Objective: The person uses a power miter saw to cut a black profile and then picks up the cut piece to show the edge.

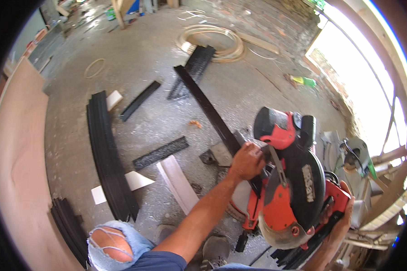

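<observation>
Navy cloth sleeve (160, 260) foremost, left hand (248, 161) holds narrow dark strip (208, 109).

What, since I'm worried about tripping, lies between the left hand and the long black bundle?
From the bundle to the left hand, the head view shows a short rough black strip, a white board end, then a grey plate.

On the far floor (140, 54), a coil of pale tubing (236, 49) — a wooden strip (258, 44) just right, a green bottle (308, 81) farther right — and, left, a plywood panel (20, 158).
</observation>
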A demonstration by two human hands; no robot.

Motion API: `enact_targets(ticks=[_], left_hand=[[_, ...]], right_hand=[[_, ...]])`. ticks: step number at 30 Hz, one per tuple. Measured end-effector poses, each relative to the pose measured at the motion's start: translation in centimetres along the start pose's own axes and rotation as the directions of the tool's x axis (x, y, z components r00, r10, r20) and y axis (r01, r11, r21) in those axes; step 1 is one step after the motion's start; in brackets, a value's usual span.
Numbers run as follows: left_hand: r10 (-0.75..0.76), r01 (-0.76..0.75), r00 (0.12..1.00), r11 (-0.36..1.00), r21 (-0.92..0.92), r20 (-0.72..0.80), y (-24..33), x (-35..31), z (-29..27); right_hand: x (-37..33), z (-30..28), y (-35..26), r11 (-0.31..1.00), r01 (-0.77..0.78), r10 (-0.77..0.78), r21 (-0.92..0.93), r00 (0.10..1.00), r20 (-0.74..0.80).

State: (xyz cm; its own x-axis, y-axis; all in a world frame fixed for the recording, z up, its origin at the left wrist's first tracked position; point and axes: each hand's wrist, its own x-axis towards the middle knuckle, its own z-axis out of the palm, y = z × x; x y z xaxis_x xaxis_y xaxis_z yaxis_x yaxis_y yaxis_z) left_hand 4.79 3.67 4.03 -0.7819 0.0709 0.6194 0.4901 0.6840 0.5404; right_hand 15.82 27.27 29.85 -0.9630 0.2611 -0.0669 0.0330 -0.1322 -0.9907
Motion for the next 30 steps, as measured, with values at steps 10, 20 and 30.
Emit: enact_targets(ticks=[10, 20, 30], left_hand=[[-0.009, 0.010, 1.000, 0.998, 0.063, -0.015, -0.1, -0.1, 0.1], [-0.032, 0.031, 0.999, 0.997, 0.064, 0.007, 0.2, 0.1, -0.5], [-0.047, 0.046, 0.998, 0.998, 0.038, 0.029, 0.4, 0.3, -0.7]], right_hand=[[-0.2, 0.3, 0.0, 1.000, 0.015, -0.014, -0.010, 0.999, 0.050], [-0.5, -0.3, 0.6, 0.999, 0.037, -0.038, 0.011, 0.996, 0.086], [-0.8, -0.7, 0.9, 1.000, 0.027, -0.028, 0.009, 0.998, 0.064]])
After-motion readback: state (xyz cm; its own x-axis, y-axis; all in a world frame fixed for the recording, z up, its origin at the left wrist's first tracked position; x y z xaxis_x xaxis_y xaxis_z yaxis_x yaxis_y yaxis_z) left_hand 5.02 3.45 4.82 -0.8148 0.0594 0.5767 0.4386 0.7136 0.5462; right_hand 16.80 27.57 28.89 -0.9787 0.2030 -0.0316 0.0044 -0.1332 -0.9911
